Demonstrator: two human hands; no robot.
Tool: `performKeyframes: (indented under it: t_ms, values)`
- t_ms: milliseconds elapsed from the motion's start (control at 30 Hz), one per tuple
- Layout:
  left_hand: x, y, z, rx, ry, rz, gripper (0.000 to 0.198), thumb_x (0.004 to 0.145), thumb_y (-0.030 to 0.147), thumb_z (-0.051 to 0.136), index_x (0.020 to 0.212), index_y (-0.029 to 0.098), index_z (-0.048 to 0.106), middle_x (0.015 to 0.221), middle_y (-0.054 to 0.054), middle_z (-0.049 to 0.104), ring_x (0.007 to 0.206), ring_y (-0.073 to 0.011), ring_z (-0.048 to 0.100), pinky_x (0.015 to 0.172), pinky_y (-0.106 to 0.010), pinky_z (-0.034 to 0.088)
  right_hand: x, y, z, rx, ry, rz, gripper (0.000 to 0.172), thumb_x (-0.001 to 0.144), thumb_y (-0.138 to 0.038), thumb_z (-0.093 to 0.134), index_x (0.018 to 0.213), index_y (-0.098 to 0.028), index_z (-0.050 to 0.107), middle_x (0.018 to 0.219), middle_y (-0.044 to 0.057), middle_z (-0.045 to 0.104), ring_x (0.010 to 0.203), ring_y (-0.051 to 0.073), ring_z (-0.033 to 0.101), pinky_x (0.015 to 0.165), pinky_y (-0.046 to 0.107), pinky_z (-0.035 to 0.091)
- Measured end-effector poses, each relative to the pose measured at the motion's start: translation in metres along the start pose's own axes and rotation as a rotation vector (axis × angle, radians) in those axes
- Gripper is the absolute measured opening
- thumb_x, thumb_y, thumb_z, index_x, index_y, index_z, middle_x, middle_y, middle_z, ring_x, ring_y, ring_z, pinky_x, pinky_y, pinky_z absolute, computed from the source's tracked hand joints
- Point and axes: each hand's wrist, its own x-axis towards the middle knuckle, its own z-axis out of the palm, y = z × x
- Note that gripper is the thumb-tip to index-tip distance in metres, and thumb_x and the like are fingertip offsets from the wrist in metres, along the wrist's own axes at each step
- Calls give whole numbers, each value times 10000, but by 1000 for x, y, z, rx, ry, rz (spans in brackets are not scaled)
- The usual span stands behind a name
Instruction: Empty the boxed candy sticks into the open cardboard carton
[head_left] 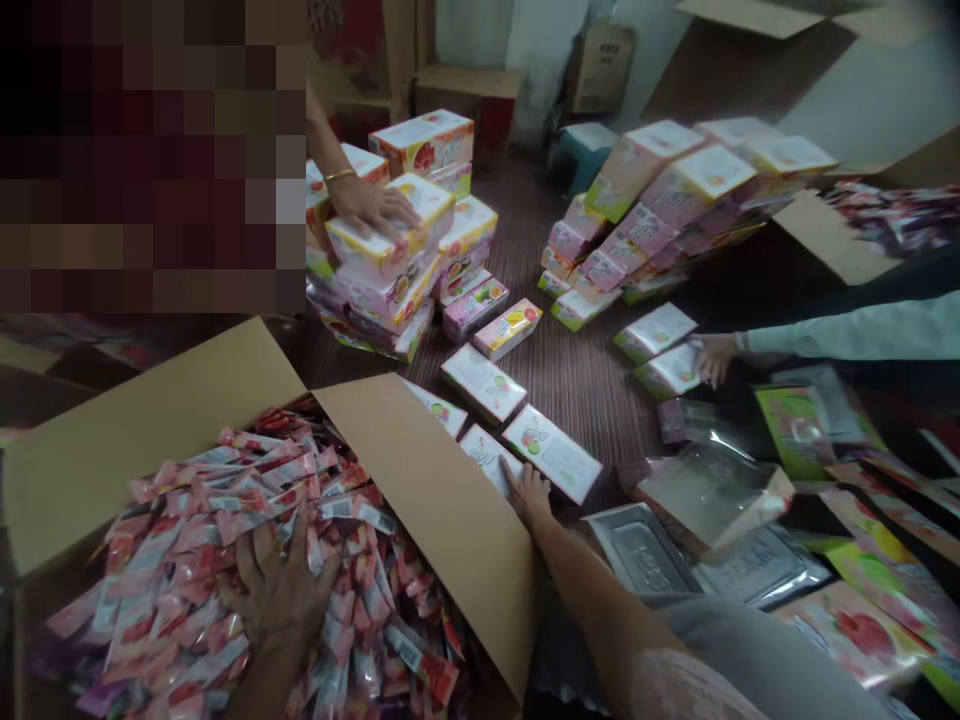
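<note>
My left hand (pixel 281 580) lies with its fingers spread on a heap of pink and red stick sachets (pixel 202 520) inside an open cardboard carton (pixel 442 510). Beyond the carton's flap, my right hand (pixel 531 492) reaches down to the floor. Its fingers are apart and touch a white printed box (pixel 484 458), partly hidden by the flap. Right beside that hand lies another white box (pixel 553 450) with a green and pink fruit print. A third white box (pixel 484 383) lies just behind them.
A co-worker's hand (pixel 375 212) rests on stacked fruit-print boxes (pixel 390 285) at back left. Another person's hand (pixel 712 358) touches a box at right. More boxes (pixel 664 190) are stacked behind. Plastic trays (pixel 641 550) and flattened cartons (pixel 862 630) lie at right.
</note>
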Motion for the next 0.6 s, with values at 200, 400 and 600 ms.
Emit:
performKeyframes:
  t_ms: [200,400,600]
  values:
    - [0,5,-3,-31,53,9,665,939,466,497,1566,292,359,1649,-184,243,1535,-409,141,1125,-743,194,-14,54,-54,-24,-92,-55,1106,705,-515,773,1619,-265,202,1416,264,473,1265,426,481,1015,555,317]
    - [8,14,-18,63,-159,-68,625,966,500,376,1546,268,410,1624,-208,317,1547,-383,122,1136,-742,167,-62,127,-148,6,-53,69,996,627,-557,801,1511,-241,470,1373,259,573,1309,482,472,1030,662,301]
    - [27,13,-66,-199,-418,-109,658,901,509,433,1504,249,485,1679,-188,230,1554,-407,122,1162,-722,94,-142,127,-216,1058,-67,-225,730,795,-502,597,1469,-247,479,1260,102,706,1099,296,686,979,477,512]
